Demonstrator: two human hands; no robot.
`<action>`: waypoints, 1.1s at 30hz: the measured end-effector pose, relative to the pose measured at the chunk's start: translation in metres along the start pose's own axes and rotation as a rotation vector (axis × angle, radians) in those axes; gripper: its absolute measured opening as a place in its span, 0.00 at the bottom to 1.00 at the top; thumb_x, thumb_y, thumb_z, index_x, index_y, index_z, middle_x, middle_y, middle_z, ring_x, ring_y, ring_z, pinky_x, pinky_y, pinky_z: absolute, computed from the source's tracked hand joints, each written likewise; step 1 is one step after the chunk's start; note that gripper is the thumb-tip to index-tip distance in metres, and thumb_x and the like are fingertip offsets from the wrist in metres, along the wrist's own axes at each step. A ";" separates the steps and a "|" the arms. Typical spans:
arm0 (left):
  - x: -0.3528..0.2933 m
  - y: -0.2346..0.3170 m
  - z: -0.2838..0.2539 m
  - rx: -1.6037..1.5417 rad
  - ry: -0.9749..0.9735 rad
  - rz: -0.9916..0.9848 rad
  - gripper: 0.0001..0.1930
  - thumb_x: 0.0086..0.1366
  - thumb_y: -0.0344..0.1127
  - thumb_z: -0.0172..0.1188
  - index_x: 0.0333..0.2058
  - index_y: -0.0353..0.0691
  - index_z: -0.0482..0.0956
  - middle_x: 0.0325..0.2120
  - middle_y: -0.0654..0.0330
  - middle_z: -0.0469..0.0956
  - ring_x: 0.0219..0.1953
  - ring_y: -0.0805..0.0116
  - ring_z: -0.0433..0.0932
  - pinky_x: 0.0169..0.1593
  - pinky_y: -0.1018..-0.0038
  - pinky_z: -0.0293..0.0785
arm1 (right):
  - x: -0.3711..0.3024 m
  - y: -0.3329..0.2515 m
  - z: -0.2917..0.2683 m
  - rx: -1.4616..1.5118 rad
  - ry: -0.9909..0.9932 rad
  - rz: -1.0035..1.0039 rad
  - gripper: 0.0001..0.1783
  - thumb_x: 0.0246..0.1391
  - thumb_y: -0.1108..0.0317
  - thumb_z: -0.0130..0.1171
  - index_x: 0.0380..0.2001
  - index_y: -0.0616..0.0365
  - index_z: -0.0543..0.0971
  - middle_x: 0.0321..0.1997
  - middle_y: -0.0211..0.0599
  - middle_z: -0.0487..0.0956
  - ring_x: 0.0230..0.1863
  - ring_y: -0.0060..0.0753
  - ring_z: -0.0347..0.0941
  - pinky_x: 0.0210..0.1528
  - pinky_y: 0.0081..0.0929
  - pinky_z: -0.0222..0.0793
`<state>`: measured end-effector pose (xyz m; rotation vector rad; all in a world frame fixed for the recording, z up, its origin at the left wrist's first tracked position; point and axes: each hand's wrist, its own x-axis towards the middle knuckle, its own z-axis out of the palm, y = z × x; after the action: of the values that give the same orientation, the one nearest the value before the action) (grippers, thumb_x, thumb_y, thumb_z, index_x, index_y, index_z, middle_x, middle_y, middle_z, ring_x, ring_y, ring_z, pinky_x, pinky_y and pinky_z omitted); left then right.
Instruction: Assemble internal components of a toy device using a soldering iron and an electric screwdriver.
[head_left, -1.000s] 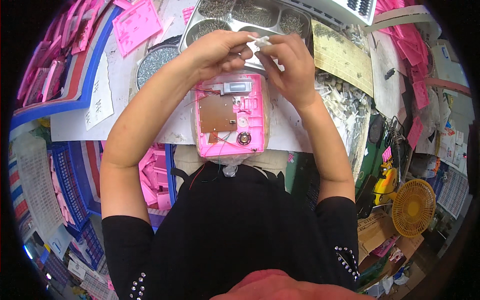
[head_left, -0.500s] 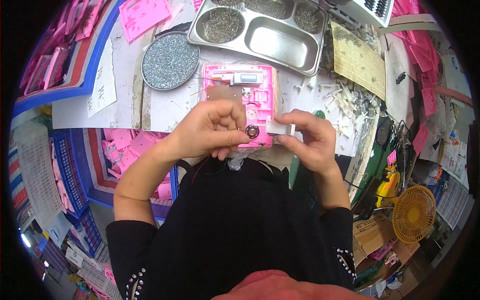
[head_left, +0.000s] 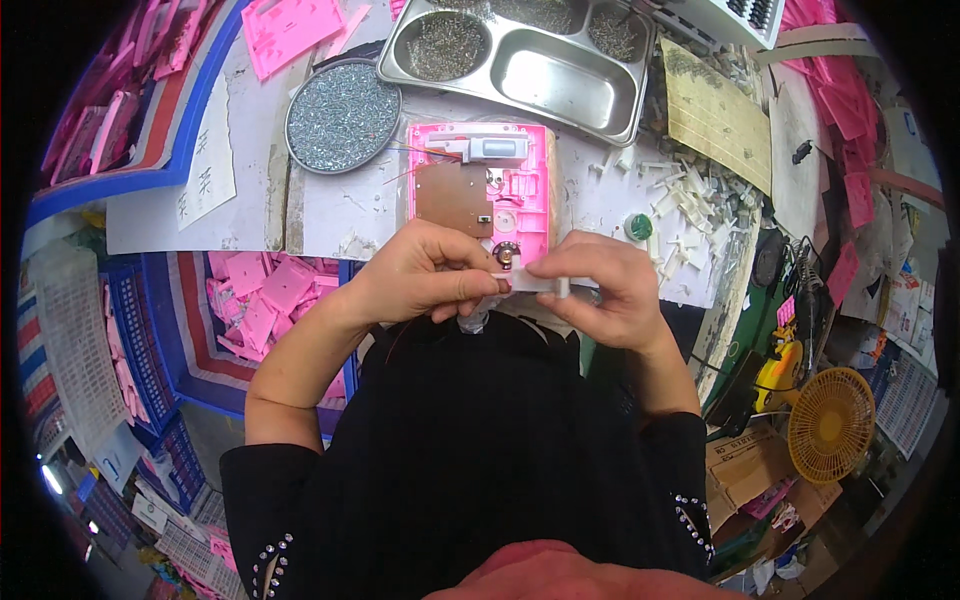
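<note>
A pink plastic housing (head_left: 537, 222) lies on the bench in front of me. It holds a brown circuit board (head_left: 447, 192), a white-grey box-shaped part (head_left: 498, 148) with wires, and a round dark part (head_left: 506, 252) near its front edge. Over that edge, my right hand (head_left: 612, 288) grips a small white plastic part (head_left: 530, 282) between thumb and fingers. My left hand (head_left: 430, 268) is closed in a pinch at the white part's left end. Whatever its fingertips hold is too small to name. A thin red wire hangs below that hand.
Behind the housing stand a round dish of small screws (head_left: 343, 115) and a steel compartment tray (head_left: 570, 85) with small metal pieces. Loose white plastic parts (head_left: 690, 215) and a green round object (head_left: 638, 227) lie at right. A bin of pink parts (head_left: 265, 295) sits at left.
Both hands have come together. My right hand has moved left and slightly down with the white part, and my left fingertips have shifted right to meet it.
</note>
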<state>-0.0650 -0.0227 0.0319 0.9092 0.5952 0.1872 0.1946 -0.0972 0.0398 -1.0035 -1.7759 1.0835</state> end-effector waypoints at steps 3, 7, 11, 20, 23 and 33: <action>0.007 0.011 0.002 0.199 -0.121 -0.145 0.11 0.72 0.36 0.63 0.35 0.33 0.86 0.20 0.64 0.80 0.17 0.83 0.72 0.20 0.83 0.63 | -0.001 0.000 -0.002 -0.007 -0.146 0.028 0.17 0.48 0.79 0.71 0.43 0.64 0.84 0.36 0.44 0.85 0.37 0.42 0.83 0.38 0.33 0.76; 0.021 0.016 0.010 0.313 -0.151 -0.123 0.15 0.74 0.40 0.60 0.32 0.34 0.84 0.19 0.62 0.79 0.18 0.78 0.74 0.22 0.77 0.69 | -0.016 0.003 -0.006 0.150 -0.054 0.145 0.15 0.56 0.75 0.66 0.48 0.62 0.84 0.41 0.41 0.85 0.31 0.33 0.81 0.35 0.28 0.76; 0.048 0.023 0.001 1.168 0.137 0.471 0.11 0.69 0.40 0.63 0.37 0.37 0.84 0.25 0.55 0.83 0.26 0.58 0.83 0.32 0.64 0.78 | -0.052 0.022 -0.012 0.634 0.210 0.385 0.18 0.67 0.64 0.57 0.54 0.66 0.75 0.51 0.55 0.83 0.40 0.37 0.84 0.40 0.30 0.78; 0.079 0.008 0.015 1.648 0.296 0.361 0.09 0.63 0.39 0.66 0.34 0.41 0.82 0.23 0.55 0.82 0.29 0.54 0.84 0.34 0.59 0.79 | -0.059 0.034 -0.014 0.659 0.425 0.373 0.18 0.67 0.64 0.57 0.54 0.63 0.71 0.55 0.61 0.80 0.47 0.41 0.82 0.43 0.27 0.74; 0.062 0.005 0.009 1.443 0.337 0.620 0.06 0.62 0.33 0.68 0.34 0.39 0.83 0.24 0.55 0.81 0.27 0.56 0.83 0.32 0.64 0.78 | -0.048 0.033 -0.014 0.162 0.395 0.310 0.15 0.60 0.74 0.64 0.51 0.62 0.79 0.49 0.41 0.82 0.52 0.31 0.78 0.43 0.25 0.75; 0.019 -0.033 -0.013 1.152 0.589 0.819 0.08 0.57 0.21 0.71 0.36 0.33 0.85 0.30 0.56 0.80 0.28 0.65 0.79 0.31 0.72 0.74 | -0.009 0.035 -0.007 -0.482 0.216 0.031 0.17 0.44 0.73 0.72 0.42 0.54 0.86 0.41 0.36 0.80 0.45 0.41 0.73 0.42 0.32 0.72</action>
<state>-0.0600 -0.0265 -0.0082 2.2421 0.8495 0.9317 0.2118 -0.0925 0.0079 -1.3799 -1.8829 0.5413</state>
